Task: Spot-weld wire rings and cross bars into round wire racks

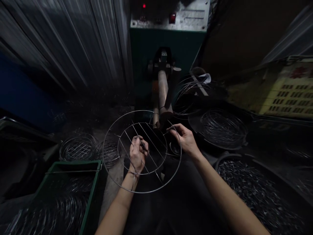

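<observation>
A round wire rack (145, 192) with an outer ring, an inner ring and parallel cross wires lies under the electrodes of a green machine (144, 42). My left hand (139, 151) is closed below the cross wires, with dark short pieces between its fingers. At the right of the rack my right hand (183, 137) pinches a small wire piece (171, 127) between the two rings, close to the lower electrode (156, 120). The upper electrode arm (163, 88) ends just above the rack's back edge.
At lower left stands a green crate (97, 182) of wire parts, with finished-looking grids (80, 147) behind it. On the right are a basin of wire rings (223, 129), a tub of short metal pieces (251, 186) and a yellow crate (290, 94).
</observation>
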The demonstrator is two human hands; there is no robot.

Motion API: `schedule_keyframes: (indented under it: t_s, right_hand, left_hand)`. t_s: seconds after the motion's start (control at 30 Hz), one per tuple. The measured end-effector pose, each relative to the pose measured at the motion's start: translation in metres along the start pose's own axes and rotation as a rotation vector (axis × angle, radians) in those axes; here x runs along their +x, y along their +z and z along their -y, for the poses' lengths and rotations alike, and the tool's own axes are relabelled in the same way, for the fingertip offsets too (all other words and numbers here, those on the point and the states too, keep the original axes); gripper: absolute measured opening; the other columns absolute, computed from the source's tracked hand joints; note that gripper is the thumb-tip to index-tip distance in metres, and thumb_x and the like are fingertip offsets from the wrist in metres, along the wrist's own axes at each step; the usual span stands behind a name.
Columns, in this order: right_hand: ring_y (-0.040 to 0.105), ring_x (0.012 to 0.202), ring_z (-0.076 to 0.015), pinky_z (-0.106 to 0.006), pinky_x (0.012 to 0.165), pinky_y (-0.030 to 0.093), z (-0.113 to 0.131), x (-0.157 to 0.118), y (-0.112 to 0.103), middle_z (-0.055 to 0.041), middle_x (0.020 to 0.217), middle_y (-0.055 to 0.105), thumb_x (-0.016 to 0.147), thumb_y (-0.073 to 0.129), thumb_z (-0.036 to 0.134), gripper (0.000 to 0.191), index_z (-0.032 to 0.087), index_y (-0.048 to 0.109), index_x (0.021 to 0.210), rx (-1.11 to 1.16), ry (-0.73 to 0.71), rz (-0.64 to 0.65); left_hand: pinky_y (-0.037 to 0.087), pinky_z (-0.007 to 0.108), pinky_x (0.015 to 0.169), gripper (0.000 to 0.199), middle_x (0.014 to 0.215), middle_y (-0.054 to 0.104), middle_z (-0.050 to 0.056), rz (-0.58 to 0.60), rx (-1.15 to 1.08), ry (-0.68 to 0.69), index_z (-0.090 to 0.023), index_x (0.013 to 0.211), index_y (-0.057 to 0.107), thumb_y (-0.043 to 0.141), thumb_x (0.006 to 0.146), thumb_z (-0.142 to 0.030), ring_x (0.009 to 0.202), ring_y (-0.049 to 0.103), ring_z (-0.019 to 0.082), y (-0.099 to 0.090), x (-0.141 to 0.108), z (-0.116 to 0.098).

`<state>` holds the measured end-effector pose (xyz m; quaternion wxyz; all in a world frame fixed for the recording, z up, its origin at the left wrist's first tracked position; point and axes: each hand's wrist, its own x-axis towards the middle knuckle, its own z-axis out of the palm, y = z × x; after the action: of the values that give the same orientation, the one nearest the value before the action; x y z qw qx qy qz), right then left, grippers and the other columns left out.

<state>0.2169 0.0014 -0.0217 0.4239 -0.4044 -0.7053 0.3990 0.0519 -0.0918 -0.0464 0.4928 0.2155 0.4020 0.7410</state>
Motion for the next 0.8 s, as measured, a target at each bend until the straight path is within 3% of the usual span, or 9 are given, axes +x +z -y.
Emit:
schedule_keyframes:
  t_s: [0.23, 0.8]
  right_hand:
    - [0.059, 0.077, -0.0171, -0.029, 0.072, 0.046, -0.003, 0.018, 0.014, -0.0020, 0.081, 0.065, 0.078, 0.057, 0.038, 0.019, 0.020, 0.059, 0.084, -0.020, -0.037, -0.059]
    - [0.057, 0.072, -0.0156, -0.028, 0.068, 0.045, -0.013, 0.027, 0.016, -0.0011, 0.077, 0.063, 0.078, 0.055, 0.040, 0.021, 0.019, 0.058, 0.081, -0.032, -0.033, -0.058]
  left_hand:
    - [0.027, 0.015, 0.034, 0.022, 0.051, 0.051, -0.006, -0.016, -0.013, 0.014, -0.020, 0.086, 0.044, 0.051, 0.081, -0.040, 0.035, 0.038, 0.006, 0.004, 0.011, -0.007]
    - [0.028, 0.015, 0.036, 0.025, 0.053, 0.052, -0.006, -0.010, -0.020, 0.017, -0.020, 0.086, 0.043, 0.050, 0.081, -0.044, 0.035, 0.039, 0.005, 0.004, 0.019, 0.001]
